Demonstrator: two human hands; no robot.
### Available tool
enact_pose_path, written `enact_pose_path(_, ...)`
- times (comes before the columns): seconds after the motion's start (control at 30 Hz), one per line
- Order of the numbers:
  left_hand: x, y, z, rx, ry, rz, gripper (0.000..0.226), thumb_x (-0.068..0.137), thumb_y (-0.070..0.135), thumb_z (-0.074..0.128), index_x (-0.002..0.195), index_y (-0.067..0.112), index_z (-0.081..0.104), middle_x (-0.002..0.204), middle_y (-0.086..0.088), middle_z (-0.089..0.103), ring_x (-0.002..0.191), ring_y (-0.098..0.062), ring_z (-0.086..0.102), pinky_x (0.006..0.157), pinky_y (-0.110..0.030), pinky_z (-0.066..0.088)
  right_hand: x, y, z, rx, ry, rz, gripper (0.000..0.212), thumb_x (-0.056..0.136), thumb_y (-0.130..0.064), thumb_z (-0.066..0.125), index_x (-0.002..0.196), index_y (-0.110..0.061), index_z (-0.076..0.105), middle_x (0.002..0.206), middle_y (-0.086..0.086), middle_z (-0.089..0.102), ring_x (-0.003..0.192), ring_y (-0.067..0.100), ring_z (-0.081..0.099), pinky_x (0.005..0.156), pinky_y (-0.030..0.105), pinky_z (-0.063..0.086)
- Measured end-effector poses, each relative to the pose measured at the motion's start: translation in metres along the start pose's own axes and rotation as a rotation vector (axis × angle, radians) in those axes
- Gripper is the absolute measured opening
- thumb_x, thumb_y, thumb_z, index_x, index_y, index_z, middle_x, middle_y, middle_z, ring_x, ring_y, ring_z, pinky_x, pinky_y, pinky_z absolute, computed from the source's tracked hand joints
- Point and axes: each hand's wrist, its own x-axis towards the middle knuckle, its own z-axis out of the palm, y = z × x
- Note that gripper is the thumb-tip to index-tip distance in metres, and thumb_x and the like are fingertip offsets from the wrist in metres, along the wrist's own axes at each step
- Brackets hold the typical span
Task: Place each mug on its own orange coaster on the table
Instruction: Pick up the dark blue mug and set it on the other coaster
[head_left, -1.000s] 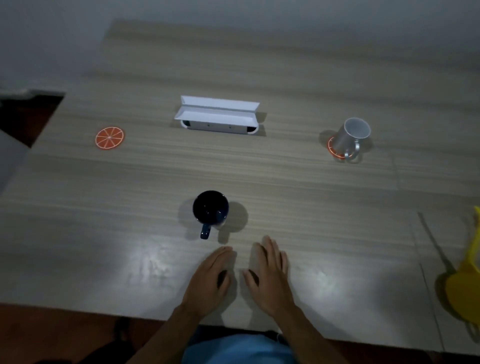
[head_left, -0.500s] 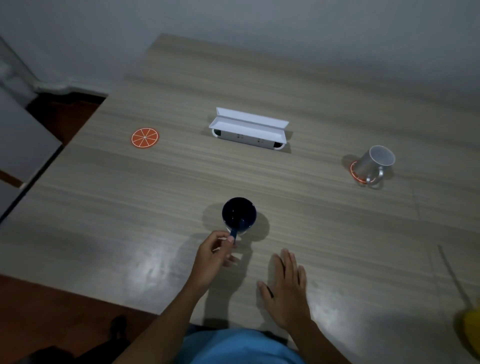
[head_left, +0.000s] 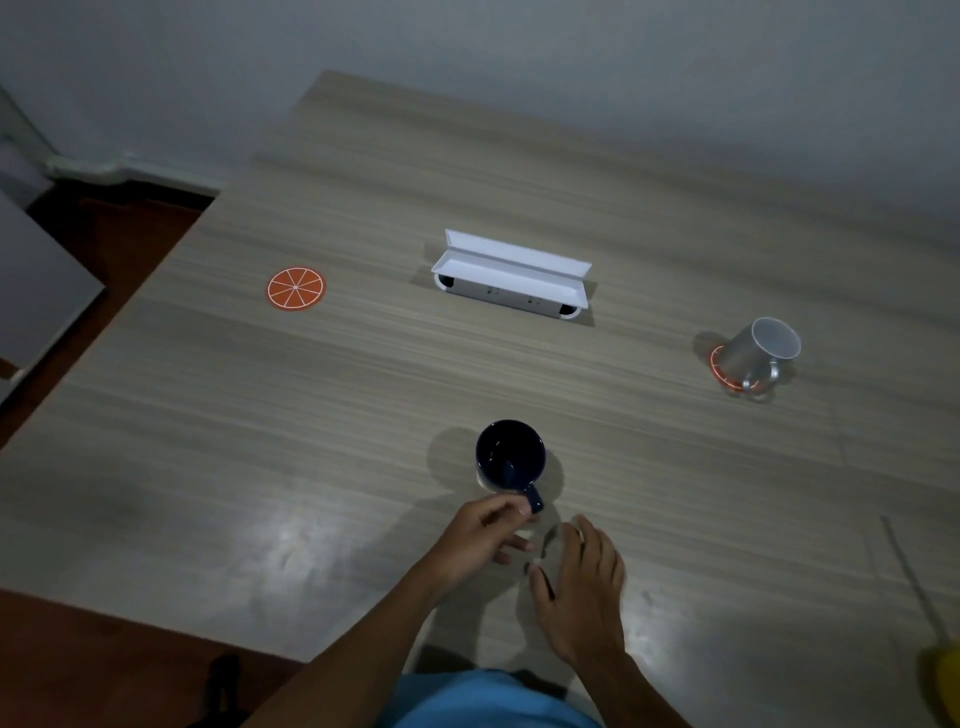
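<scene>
The dark mug (head_left: 510, 457) stands near my table (head_left: 208, 467) edge, its handle pinched in my left hand (head_left: 480, 540); my right hand (head_left: 579, 592) lies flat, empty. The free coaster (head_left: 295, 289) sits far left. A thin handle pinch could let the mug swing, tip, or land off-centre.

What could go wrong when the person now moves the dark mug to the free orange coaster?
1. The left hand pinches only the handle of the dark mug with its fingers, so the mug may tilt or slip when lifted.
2. The free coaster lies far to the left, a long carry with a light hold.
3. The coaster is small, so the mug may land partly off it.
</scene>
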Motion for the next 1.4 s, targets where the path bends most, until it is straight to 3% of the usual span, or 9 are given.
enact_pose_path(0.27, 0.009, -0.003, -0.007, 0.046, 0.080, 0.001, 0.020, 0.100, 0.026, 0.058, 0.103, 0.011, 0.069, 0.103, -0.003, 0.075, 0.083, -0.013, 0.073, 0.075, -0.032, 0.054, -0.001, -0.007, 0.005, -0.002, -0.028, 0.071, 0.071, 0.089, -0.054, 0.041, 0.146, -0.011, 0.041, 0.158, 0.016, 0.040, 0.146, 0.038, 0.032, 0.120, 0.056, 0.028)
enact_pose_path(0.43, 0.008, 0.000, -0.008, 0.103, 0.032, 0.016, 0.024, 0.104, 0.029, 0.051, 0.100, 0.027, 0.074, 0.101, 0.002, 0.075, 0.078, -0.011, 0.071, 0.075, -0.032, 0.053, -0.004, -0.008, 0.006, 0.019, -0.032, 0.087, 0.067, 0.093, -0.047, 0.055, 0.147, -0.010, 0.038, 0.159, 0.016, 0.038, 0.148, 0.039, 0.029, 0.121, 0.057, 0.026)
enact_pose_path(0.57, 0.005, 0.002, -0.008, 0.101, 0.057, 0.041, 0.028, 0.104, 0.026, 0.050, 0.090, 0.019, 0.074, 0.089, 0.006, 0.075, 0.078, -0.009, 0.071, 0.076, -0.035, 0.051, -0.004, -0.008, 0.005, 0.030, -0.022, 0.047, 0.068, 0.094, -0.050, 0.051, 0.149, -0.012, 0.036, 0.162, 0.015, 0.034, 0.152, 0.035, 0.023, 0.123, 0.053, 0.021)
enact_pose_path(0.7, 0.001, 0.004, -0.020, 0.099, 0.139, 0.089, 0.033, 0.105, 0.026, 0.048, 0.081, 0.019, 0.070, 0.102, -0.009, 0.077, 0.089, -0.016, 0.072, 0.077, -0.033, 0.053, 0.002, -0.015, 0.003, 0.041, -0.048, -0.005, 0.076, 0.095, -0.054, 0.045, 0.156, -0.012, 0.025, 0.168, 0.012, 0.021, 0.157, 0.029, 0.009, 0.127, 0.045, 0.009)
enact_pose_path(0.8, -0.002, 0.007, -0.038, 0.059, 0.209, 0.116, 0.035, 0.105, 0.025, 0.048, 0.075, 0.018, 0.065, 0.108, -0.005, 0.078, 0.094, -0.019, 0.071, 0.073, -0.030, 0.053, 0.010, -0.030, -0.001, 0.044, -0.065, -0.083, 0.081, 0.096, -0.057, 0.039, 0.159, -0.013, 0.016, 0.171, 0.010, 0.011, 0.158, 0.026, 0.000, 0.127, 0.042, 0.001)
enact_pose_path(0.97, -0.013, 0.018, -0.086, -0.010, 0.372, 0.173, 0.037, 0.106, 0.024, 0.044, 0.072, 0.015, 0.058, 0.106, -0.002, 0.079, 0.097, -0.022, 0.072, 0.075, -0.036, 0.051, 0.037, -0.079, 0.000, -0.002, -0.122, -0.239, 0.088, 0.091, -0.065, 0.021, 0.161, -0.015, -0.001, 0.172, 0.007, -0.003, 0.157, 0.024, -0.011, 0.128, 0.043, -0.002)
enact_pose_path(1.17, -0.022, 0.043, -0.166, -0.103, 0.513, 0.203, 0.036, 0.108, 0.025, 0.037, 0.078, 0.013, 0.053, 0.107, -0.005, 0.078, 0.085, -0.029, 0.076, 0.072, -0.035, 0.051, 0.067, -0.175, 0.012, -0.036, -0.203, -0.431, 0.088, 0.094, -0.065, 0.027, 0.160, -0.017, -0.006, 0.172, 0.008, -0.008, 0.157, 0.027, -0.013, 0.128, 0.051, 0.003)
enact_pose_path(1.4, -0.009, 0.076, -0.254, -0.094, 0.559, 0.212, 0.034, 0.109, 0.029, 0.031, 0.086, 0.010, 0.047, 0.107, -0.001, 0.078, 0.064, -0.027, 0.073, 0.060, -0.029, 0.055, 0.115, -0.258, 0.037, -0.039, -0.204, -0.437, 0.088, 0.095, -0.064, 0.034, 0.161, -0.017, 0.002, 0.172, 0.008, -0.003, 0.157, 0.029, -0.009, 0.126, 0.058, 0.001)
